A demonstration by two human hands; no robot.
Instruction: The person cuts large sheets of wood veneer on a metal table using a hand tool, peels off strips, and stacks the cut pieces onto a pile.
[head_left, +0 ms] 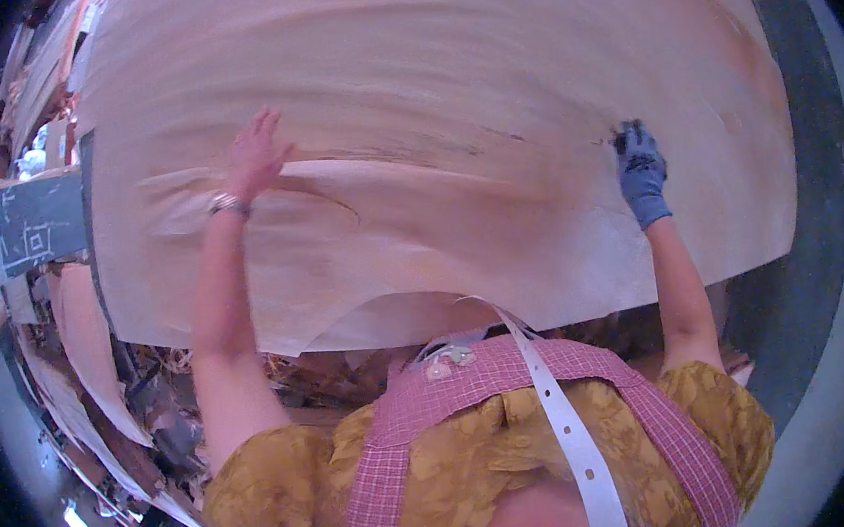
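Note:
A large, thin pale-brown wood veneer sheet spreads before me, with a long raised ripple and dark streaks across its middle. My bare left hand, with a metal band at the wrist, is over the left end of that ripple. Its fingers are stretched out and it holds nothing. Toward the right side, my right hand wears a blue-grey glove with dark fingertips. It lies against the sheet with its fingers pointing away from me, beside a small dark mark. I see nothing held in it.
Dark green surface borders the sheet at the right. At the left, a grey-green beam bears white chalk marks. Torn veneer strips hang and lie below it, and scraps lie under the sheet's near edge. A white perforated strap hangs before my chest.

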